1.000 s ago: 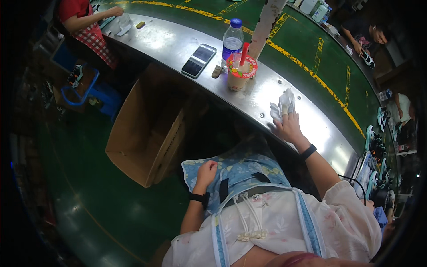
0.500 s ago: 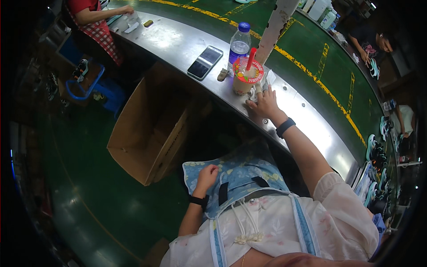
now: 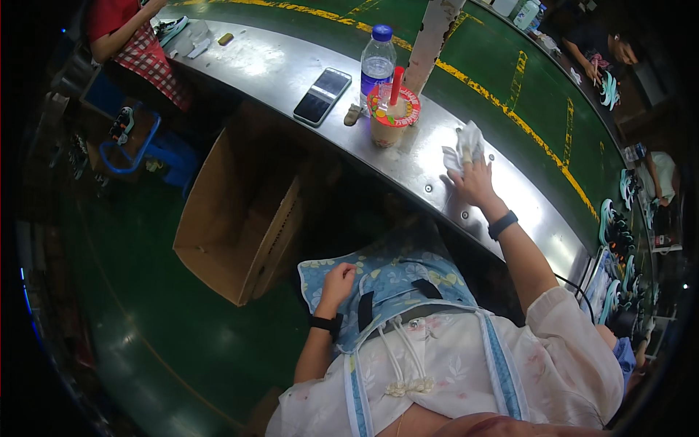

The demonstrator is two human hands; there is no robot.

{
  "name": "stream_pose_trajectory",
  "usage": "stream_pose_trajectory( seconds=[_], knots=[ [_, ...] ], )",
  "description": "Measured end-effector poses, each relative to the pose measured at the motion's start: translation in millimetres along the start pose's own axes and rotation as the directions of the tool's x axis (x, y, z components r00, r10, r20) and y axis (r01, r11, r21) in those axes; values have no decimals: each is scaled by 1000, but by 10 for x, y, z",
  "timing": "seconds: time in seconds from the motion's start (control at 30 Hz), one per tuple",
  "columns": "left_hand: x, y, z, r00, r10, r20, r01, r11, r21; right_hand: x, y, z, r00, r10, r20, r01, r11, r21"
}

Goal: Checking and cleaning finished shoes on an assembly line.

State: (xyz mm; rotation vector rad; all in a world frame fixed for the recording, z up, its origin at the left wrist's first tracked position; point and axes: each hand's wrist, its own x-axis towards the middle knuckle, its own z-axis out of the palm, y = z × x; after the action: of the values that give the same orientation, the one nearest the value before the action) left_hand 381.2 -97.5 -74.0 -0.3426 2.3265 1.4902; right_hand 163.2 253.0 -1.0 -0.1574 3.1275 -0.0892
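Note:
On the metal worktop (image 3: 437, 164), my right hand (image 3: 477, 183) presses a crumpled white cloth (image 3: 466, 146), its fingers stretched forward over it. Left of that hand stands a sealed drink cup (image 3: 387, 135) with a red straw, at some distance from the cloth. My left hand (image 3: 338, 282) lies against my blue floral apron (image 3: 389, 280) with its fingers curled in, and nothing shows in it. Both wrists wear dark bands.
A water bottle (image 3: 377, 62), a small brown lump (image 3: 352, 115) and a phone (image 3: 322, 96) share the worktop. Below gapes a cardboard box (image 3: 218, 240). A white post (image 3: 433, 44) rises behind the cup. Co-workers sit at far left and far right, near several shoes (image 3: 610, 89).
My right hand has slid rightward and nearer along the worktop, away from the drink cup, taking the white cloth along. My left hand has hardly moved. The view has shifted slightly.

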Motion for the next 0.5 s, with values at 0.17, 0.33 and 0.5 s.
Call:
stream_pose_trajectory(
  seconds=[0.17, 0.33, 0.5],
  knots=[
    [0, -20, 30, 1000, -28, 0, 28, 999, 16, -517, -481, 15, 992, -117, -53, 124, 982, 145],
    [55, 45, 93, 999, 38, 37, -42, 993, 109, -280, -1379, -30, 980, -195, -48, 200, 969, 143],
    [33, -48, 162, 997, 49, 52, -54, 995, 85, -304, -1143, -53, 969, -245, -27, 246, 954, 172]
  ],
)
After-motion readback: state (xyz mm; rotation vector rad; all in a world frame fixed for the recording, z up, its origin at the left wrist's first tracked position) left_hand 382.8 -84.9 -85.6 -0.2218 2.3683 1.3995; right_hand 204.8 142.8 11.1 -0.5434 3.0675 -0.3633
